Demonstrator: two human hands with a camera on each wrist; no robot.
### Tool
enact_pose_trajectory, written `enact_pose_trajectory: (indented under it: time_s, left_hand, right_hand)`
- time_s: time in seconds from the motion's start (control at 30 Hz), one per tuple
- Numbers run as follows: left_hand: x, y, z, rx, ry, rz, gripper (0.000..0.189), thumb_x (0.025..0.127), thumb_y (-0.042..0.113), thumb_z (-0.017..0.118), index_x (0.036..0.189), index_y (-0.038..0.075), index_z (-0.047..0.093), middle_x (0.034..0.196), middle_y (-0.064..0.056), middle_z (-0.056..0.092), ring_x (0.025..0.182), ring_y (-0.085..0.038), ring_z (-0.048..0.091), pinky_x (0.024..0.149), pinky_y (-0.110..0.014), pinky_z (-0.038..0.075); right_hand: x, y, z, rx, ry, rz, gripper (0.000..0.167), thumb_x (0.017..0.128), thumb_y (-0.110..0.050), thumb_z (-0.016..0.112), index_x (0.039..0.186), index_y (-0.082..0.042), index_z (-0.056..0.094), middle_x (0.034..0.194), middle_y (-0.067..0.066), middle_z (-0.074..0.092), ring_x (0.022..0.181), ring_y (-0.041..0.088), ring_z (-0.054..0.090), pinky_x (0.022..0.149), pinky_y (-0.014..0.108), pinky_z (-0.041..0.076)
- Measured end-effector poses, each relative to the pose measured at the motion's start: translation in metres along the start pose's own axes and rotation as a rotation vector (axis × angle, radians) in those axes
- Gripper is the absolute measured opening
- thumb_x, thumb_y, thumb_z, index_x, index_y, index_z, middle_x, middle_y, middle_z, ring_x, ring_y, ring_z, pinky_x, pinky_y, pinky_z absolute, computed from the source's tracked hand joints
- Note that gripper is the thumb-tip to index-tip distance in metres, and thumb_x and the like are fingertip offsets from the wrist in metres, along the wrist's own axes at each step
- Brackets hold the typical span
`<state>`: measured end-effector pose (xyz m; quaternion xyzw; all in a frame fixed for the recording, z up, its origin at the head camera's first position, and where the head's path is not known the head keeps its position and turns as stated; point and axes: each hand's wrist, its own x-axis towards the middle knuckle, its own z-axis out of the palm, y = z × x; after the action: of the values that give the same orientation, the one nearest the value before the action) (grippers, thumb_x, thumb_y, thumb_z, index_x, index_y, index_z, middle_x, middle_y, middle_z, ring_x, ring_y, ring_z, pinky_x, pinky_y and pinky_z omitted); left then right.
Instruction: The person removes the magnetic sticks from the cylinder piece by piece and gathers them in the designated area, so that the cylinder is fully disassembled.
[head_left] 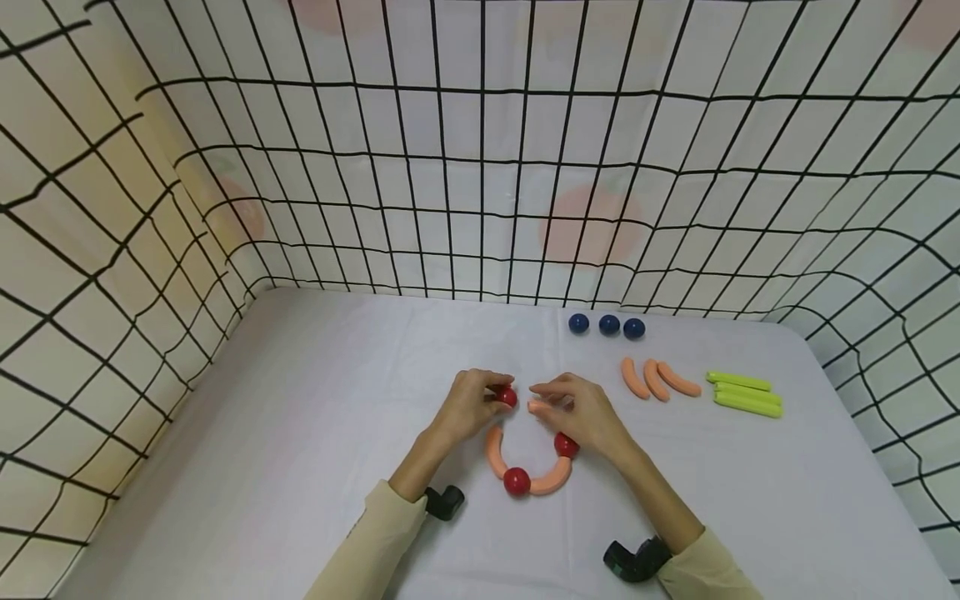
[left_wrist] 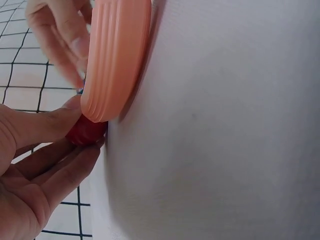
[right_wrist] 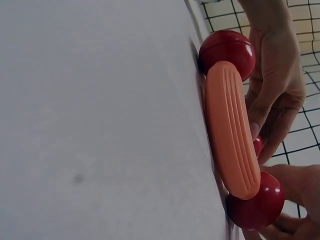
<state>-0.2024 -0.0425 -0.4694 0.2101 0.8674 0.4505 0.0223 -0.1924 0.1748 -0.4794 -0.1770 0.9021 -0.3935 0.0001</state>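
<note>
My left hand (head_left: 468,402) pinches a red ball (head_left: 507,397) between thumb and fingers, at the upper end of a curved orange rod (head_left: 494,452). In the left wrist view the ball (left_wrist: 88,132) is partly behind that rod (left_wrist: 117,57). My right hand (head_left: 581,412) pinches another curved orange rod (head_left: 534,406); only its end shows, the rest hidden by the fingers. Below lies an arc: a red ball (head_left: 517,482) between two orange rods, with a second red ball (head_left: 566,446) at the right end, just under my right hand.
At the back right stand several small pieces: dark blue balls (head_left: 609,325), curved orange rods (head_left: 655,381) and straight yellow-green rods (head_left: 746,395). A white cloth (head_left: 315,433) covers the table. Black wire mesh (head_left: 480,171) rises along the back and sides.
</note>
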Motion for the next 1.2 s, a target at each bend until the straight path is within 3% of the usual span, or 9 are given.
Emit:
enact_pose_trajectory:
  time_s: [0.13, 0.27, 0.47, 0.73, 1.0, 1.2]
  left_hand:
    - [0.001, 0.000, 0.000, -0.039, 0.000, 0.010, 0.052, 0.086, -0.009, 0.077, 0.135, -0.013, 0.060, 0.115, -0.025, 0.075, 0.103, -0.033, 0.076, 0.089, -0.035, 0.063]
    - [0.002, -0.001, 0.001, -0.067, -0.007, 0.016, 0.053, 0.088, -0.006, 0.077, 0.137, -0.014, 0.058, 0.114, -0.025, 0.075, 0.104, -0.033, 0.076, 0.089, -0.032, 0.063]
    - [0.004, 0.000, 0.002, -0.104, -0.005, -0.013, 0.046, 0.089, -0.002, 0.078, 0.132, -0.011, 0.064, 0.115, -0.023, 0.076, 0.105, -0.033, 0.076, 0.089, -0.034, 0.063]
    - [0.008, 0.001, 0.004, -0.096, -0.006, -0.016, 0.036, 0.089, -0.001, 0.078, 0.123, -0.009, 0.070, 0.114, -0.022, 0.077, 0.104, -0.031, 0.076, 0.088, -0.034, 0.063]
    - [0.033, 0.000, 0.006, -0.043, -0.033, 0.010, 0.035, 0.088, -0.004, 0.078, 0.121, -0.012, 0.070, 0.110, -0.024, 0.077, 0.103, -0.032, 0.076, 0.088, -0.036, 0.064]
    - [0.058, -0.006, 0.004, 0.036, 0.018, -0.018, 0.030, 0.087, -0.001, 0.079, 0.115, -0.010, 0.074, 0.108, -0.022, 0.078, 0.104, -0.031, 0.076, 0.094, -0.043, 0.061]
  right_hand:
    - [0.008, -0.002, 0.003, 0.073, -0.062, -0.076, 0.035, 0.091, -0.011, 0.079, 0.125, -0.008, 0.075, 0.113, 0.009, 0.074, 0.103, 0.026, 0.069, 0.093, 0.050, 0.059]
    - [0.015, -0.004, 0.004, 0.104, -0.104, -0.137, 0.040, 0.089, -0.006, 0.080, 0.128, -0.007, 0.074, 0.115, 0.009, 0.074, 0.104, 0.027, 0.071, 0.094, 0.051, 0.060]
    - [0.020, -0.003, -0.001, 0.107, -0.113, -0.117, 0.039, 0.086, -0.007, 0.083, 0.124, -0.010, 0.076, 0.106, 0.004, 0.076, 0.097, 0.021, 0.073, 0.091, 0.047, 0.062]
    - [0.024, 0.003, -0.003, 0.119, -0.123, -0.095, 0.037, 0.086, -0.009, 0.083, 0.123, -0.009, 0.076, 0.110, 0.005, 0.077, 0.096, 0.020, 0.072, 0.093, 0.044, 0.061]
    - [0.016, 0.009, -0.006, 0.086, -0.107, 0.010, 0.052, 0.088, -0.014, 0.082, 0.137, -0.005, 0.067, 0.112, 0.010, 0.077, 0.098, 0.022, 0.074, 0.094, 0.046, 0.060]
    - [0.003, 0.009, -0.008, 0.058, -0.101, 0.028, 0.046, 0.093, -0.023, 0.079, 0.132, -0.002, 0.069, 0.110, 0.009, 0.077, 0.096, 0.019, 0.073, 0.087, 0.036, 0.063]
